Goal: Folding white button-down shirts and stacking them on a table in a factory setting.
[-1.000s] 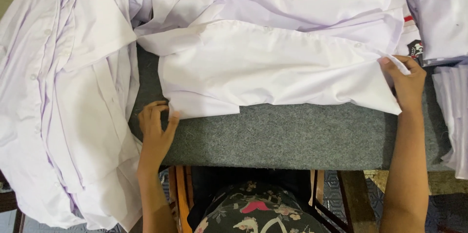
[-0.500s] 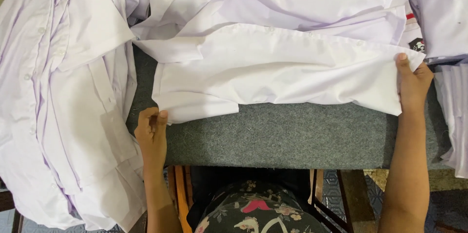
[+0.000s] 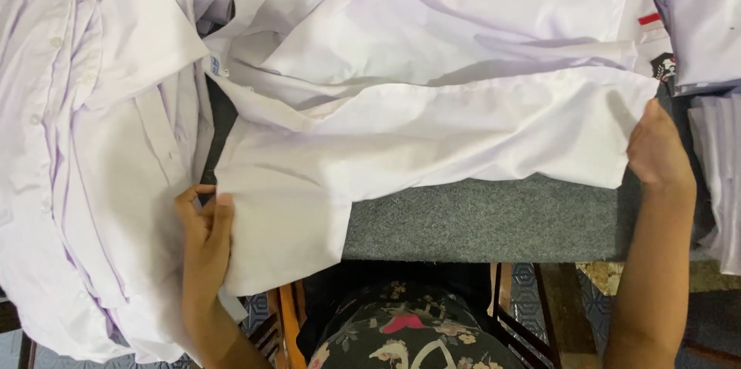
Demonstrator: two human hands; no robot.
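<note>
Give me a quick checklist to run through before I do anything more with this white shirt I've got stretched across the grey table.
1. Left hand grips the white shirt at its left edge: ok, fingers pinch the cloth.
2. Right hand holds the shirt's right edge: ok, it is closed over the cloth.
3. Shirt lies flat between the hands: not ok, folds and creases run across the middle.
4. Shirt sits fully on the grey table: not ok, its lower left part hangs over the near edge.
5. Shirt lies apart from the pile of white garments on the left: cannot tell, the edges meet there.
6. Stack of folded garments on the right stays out of the way: ok.
</note>
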